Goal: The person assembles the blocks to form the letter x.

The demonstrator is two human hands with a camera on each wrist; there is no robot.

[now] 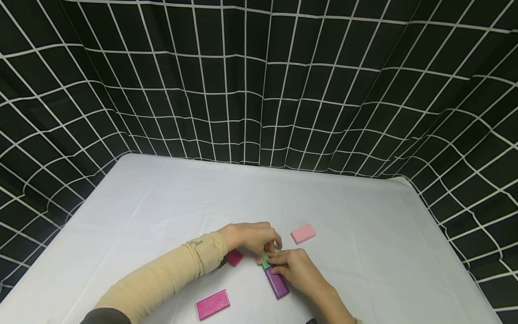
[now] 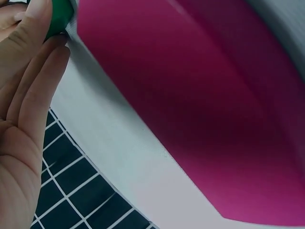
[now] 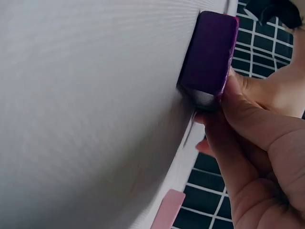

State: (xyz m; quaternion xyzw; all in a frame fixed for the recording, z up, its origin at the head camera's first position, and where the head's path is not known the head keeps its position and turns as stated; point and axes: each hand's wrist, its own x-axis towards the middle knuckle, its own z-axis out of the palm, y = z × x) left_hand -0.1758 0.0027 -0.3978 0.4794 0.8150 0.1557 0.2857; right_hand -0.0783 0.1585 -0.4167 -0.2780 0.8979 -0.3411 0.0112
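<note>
My left hand [image 1: 252, 237] reaches in from the left and pinches a green block [image 1: 265, 261] between thumb and fingers; the left wrist view shows the green block [image 2: 60, 18] partly covered by them. From the right, my right hand [image 1: 298, 268] bends its fingers over the green block, while its thumb lies by the seam with a purple block [image 1: 277, 283]. The two blocks lie end to end on the table, touching or nearly so. In the right wrist view, the purple block [image 3: 209, 52] shows its side, and the fingers hide most of the green one.
A crimson block [image 1: 234, 257] lies under the left wrist, partly hidden. Nearer the front is a magenta block [image 1: 213, 304]; beyond the right hand lies a light pink block [image 1: 303, 234]. The white-covered table [image 1: 170, 202] meets a black curtain [image 1: 226, 76] with a white grid.
</note>
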